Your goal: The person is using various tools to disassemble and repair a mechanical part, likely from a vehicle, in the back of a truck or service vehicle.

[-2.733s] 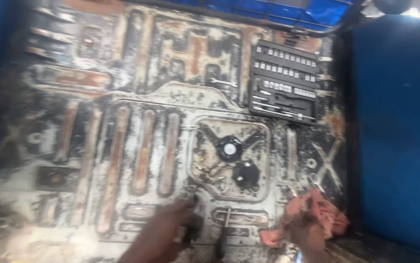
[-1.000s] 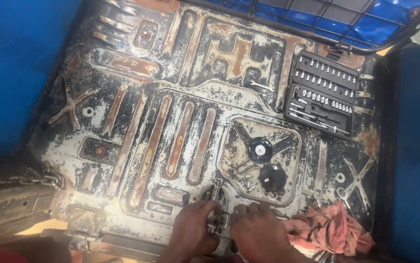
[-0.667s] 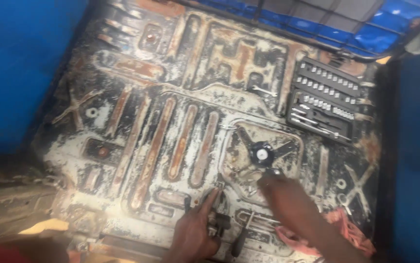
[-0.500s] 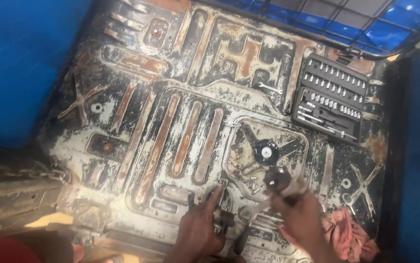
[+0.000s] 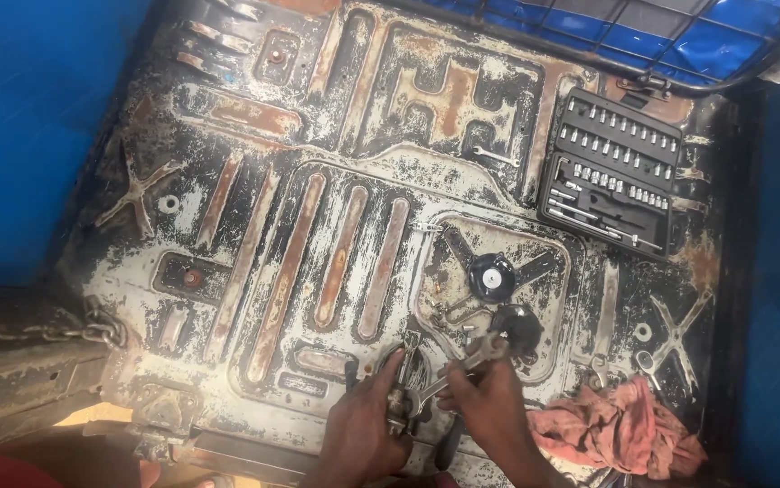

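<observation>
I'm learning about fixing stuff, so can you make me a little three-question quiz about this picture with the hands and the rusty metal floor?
1. True or false: the socket set case lies open on the metal floor.
2. Which lies closest to the right hand? A) the reddish rag B) the chain C) the loose spanner
3. Fill in: the right hand holds a long metal ____ angled toward the small metal part in the left hand.

Key: 1 true; 2 A; 3 wrench
</observation>
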